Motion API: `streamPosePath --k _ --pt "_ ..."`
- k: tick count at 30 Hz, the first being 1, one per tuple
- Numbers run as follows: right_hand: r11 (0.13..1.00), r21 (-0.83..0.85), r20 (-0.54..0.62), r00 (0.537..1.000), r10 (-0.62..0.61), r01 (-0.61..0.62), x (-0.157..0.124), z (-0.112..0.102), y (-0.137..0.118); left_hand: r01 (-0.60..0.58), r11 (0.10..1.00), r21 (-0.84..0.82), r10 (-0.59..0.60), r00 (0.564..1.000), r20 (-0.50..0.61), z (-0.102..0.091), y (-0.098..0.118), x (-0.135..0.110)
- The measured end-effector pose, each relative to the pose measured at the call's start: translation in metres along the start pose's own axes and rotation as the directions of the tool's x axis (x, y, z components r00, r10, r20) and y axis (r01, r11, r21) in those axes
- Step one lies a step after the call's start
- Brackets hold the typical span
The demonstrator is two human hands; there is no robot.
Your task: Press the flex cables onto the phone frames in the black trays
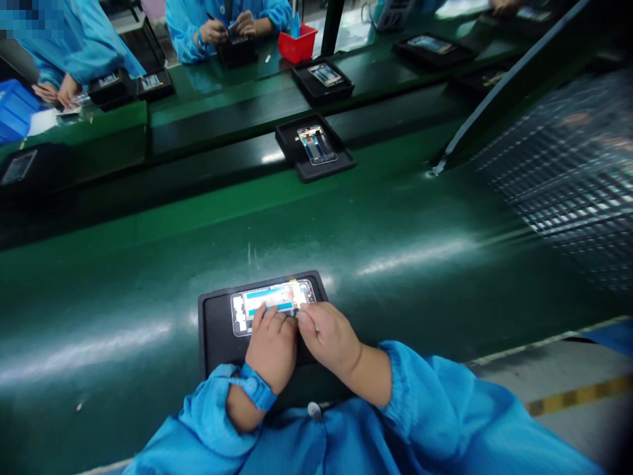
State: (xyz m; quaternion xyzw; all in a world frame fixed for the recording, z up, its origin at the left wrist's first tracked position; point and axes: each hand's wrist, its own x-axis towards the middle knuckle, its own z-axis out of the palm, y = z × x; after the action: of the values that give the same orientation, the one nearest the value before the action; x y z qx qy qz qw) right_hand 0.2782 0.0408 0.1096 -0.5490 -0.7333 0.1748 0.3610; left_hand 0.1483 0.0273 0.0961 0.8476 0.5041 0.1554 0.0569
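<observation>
A black tray (pixel 213 323) lies on the green bench right in front of me, holding a phone frame (pixel 273 300) with a blue strip across it. My left hand (pixel 271 346) rests on the frame's near edge with its fingers curled down onto it. My right hand (pixel 329 336) is beside it, fingers pinched together at the same edge. Whatever sits between the fingertips is too small to make out. Both wrists wear blue sleeves, and a blue strap (pixel 254 386) circles the left wrist.
A second tray with a phone frame (pixel 316 146) sits on the dark conveyor belt beyond. More trays (pixel 324 76) lie further back, next to a red bin (pixel 297 45). Other people in blue coats (pixel 225 23) work across the line. A reflective sheet (pixel 568 171) stands at right.
</observation>
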Motion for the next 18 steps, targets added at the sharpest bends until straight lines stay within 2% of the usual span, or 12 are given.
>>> streamPosePath --k 2,4,6,9,11,18 --pt "0.983 0.071 -0.036 0.984 0.173 -0.170 0.0003 -0.0002 0.0018 -0.002 1.000 0.001 0.002 1.000 -0.025 -0.0001 0.0000 0.0008" --pt "0.918 0.191 -0.047 0.931 0.362 -0.347 0.0003 0.0002 0.0041 -0.007 1.000 -0.002 0.007 0.998 -0.055 -0.0002 0.0002 0.0015" --pt "0.835 0.317 -0.066 0.868 0.493 -0.450 -0.0006 0.0020 0.0067 -0.010 1.000 -0.011 0.009 0.997 -0.074 -0.0003 0.0004 0.0018" --pt "0.747 0.455 -0.110 0.802 0.587 -0.485 -0.0024 0.0059 0.0097 0.001 0.999 -0.032 -0.004 0.996 -0.089 0.0002 0.0008 0.0015" --pt "0.703 0.509 -0.098 0.778 0.621 -0.497 -0.0025 0.0077 0.0105 0.009 0.999 -0.041 -0.013 0.995 -0.098 0.0010 0.0010 0.0012" --pt "0.650 0.569 -0.076 0.755 0.651 -0.504 0.0019 0.0062 0.0089 0.028 0.994 -0.108 -0.040 0.993 -0.114 -0.0021 -0.0001 0.0028"
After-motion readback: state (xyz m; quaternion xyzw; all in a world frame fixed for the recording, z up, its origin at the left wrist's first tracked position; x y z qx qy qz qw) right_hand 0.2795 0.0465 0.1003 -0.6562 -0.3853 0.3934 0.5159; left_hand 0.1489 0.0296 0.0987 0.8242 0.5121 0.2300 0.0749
